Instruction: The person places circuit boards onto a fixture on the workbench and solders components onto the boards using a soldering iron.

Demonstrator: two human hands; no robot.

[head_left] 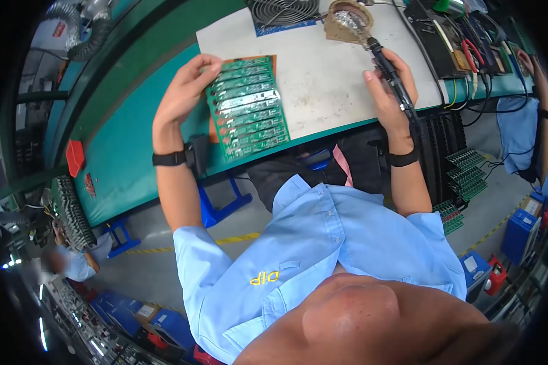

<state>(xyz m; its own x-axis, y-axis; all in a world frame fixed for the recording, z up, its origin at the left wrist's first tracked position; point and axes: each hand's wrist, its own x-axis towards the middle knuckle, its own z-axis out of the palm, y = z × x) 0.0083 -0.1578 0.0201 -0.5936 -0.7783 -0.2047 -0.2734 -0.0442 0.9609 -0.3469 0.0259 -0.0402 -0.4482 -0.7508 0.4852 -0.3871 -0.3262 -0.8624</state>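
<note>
My left hand (189,91) pinches the upper left edge of a green circuit board panel (249,106), made of several narrow strips. Beneath the panel an orange-brown sheet (274,62) shows at its edges. In my right hand (391,91) is a black soldering iron (391,72), its front end pointing up and left. That end reaches into a round tan holder (346,23) with shiny metallic material inside. The panel lies partly on a white sheet (323,85) and overhangs the front edge of the green bench.
A round fan grille (283,11) stands at the back. Tools with red-handled pliers (472,53) fill a rack at the right. More board strips (466,173) are stacked below the bench. Other people are at the far right and lower left. A red bin (75,158) sits left.
</note>
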